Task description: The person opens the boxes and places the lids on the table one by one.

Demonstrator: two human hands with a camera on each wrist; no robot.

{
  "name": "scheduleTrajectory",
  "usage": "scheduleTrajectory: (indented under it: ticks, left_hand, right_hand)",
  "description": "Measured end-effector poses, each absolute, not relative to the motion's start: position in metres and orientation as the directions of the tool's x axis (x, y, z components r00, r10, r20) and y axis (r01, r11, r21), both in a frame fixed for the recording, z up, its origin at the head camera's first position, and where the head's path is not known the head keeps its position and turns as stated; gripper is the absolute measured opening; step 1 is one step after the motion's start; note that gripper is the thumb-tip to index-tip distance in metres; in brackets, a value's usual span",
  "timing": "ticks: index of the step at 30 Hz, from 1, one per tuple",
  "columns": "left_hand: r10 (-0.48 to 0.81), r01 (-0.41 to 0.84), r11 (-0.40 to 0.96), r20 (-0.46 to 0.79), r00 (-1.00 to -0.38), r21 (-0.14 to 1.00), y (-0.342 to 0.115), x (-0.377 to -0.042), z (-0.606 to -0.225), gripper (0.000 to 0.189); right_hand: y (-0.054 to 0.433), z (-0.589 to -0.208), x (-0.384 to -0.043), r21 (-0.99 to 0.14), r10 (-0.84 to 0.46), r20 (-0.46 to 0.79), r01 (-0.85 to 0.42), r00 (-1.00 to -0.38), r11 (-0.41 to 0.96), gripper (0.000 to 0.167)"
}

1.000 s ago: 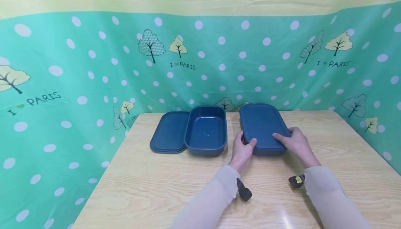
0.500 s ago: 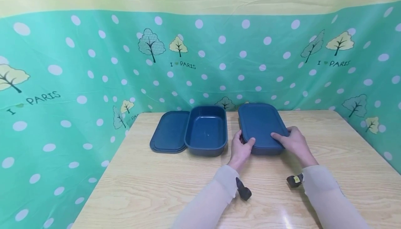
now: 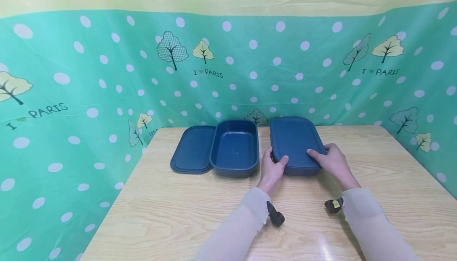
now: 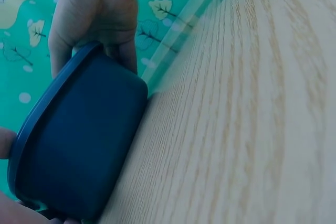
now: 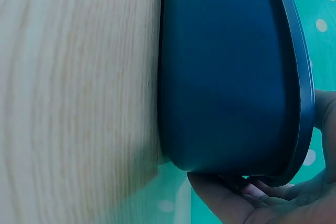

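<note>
Beyond the pale sleeves [image 3: 232,229] nearest me, I watch the left hand [image 3: 272,171] and right hand [image 3: 334,162] grip opposite sides of a lidded, rectangular dark-blue plastic box [image 3: 297,144], thumbs on top, at the pale wood-grain table's [image 3: 171,221] far end. Left of it I see an uncovered dark-blue rectangular plastic container [image 3: 234,152], then a flat, round-cornered dark-blue lid [image 3: 193,149] right beside that. Behind hangs a green, white-dotted cloth [image 3: 228,82].
</note>
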State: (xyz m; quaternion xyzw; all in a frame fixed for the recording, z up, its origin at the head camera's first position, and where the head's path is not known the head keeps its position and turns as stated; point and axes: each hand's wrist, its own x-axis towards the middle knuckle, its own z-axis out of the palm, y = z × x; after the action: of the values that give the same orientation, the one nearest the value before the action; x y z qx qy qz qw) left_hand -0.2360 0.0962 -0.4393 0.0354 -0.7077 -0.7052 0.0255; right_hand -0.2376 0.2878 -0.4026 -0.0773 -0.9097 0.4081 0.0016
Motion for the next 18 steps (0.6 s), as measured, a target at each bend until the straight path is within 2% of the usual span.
scheduleTrajectory:
  ticks: [18]
  left_hand:
    - [-0.080, -0.001, -0.038, -0.004, -0.997, 0.999, 0.0917, -0.2352, -0.4399, 0.055]
  right_hand:
    - [0.2872, -0.4042, -0.2389, -0.750, 0.136, -0.062, 0.136, -0.989, 0.647, 0.093]
